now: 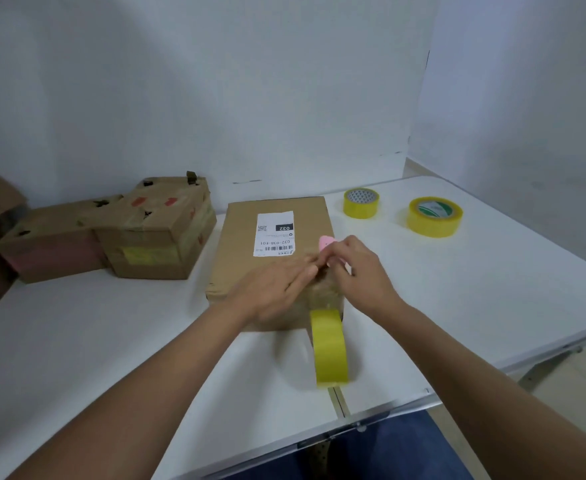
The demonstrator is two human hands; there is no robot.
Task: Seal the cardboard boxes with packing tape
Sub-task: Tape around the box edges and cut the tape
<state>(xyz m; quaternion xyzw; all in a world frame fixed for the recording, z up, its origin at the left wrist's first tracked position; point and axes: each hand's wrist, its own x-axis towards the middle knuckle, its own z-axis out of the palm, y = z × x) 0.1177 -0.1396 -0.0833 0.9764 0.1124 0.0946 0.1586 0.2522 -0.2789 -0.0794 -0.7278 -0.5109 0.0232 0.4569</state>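
Note:
A flat cardboard box (246, 237) with a white shipping label (273, 233) lies in the middle of the white table (111, 341). My left hand (274, 289) rests flat with straight fingers on the box's near end, on a strip of tape. My right hand (357, 271) grips a small pink cutter (327, 242) at the tape on the box top. A yellow tape roll (329, 348) stands on edge at the box's near side, its strip running up onto the box.
Two taped, worn cardboard boxes (153, 233) sit at the back left. Two more yellow tape rolls (361, 202) (435, 216) lie flat at the back right. The table's edge runs along the front right, and white walls close the back.

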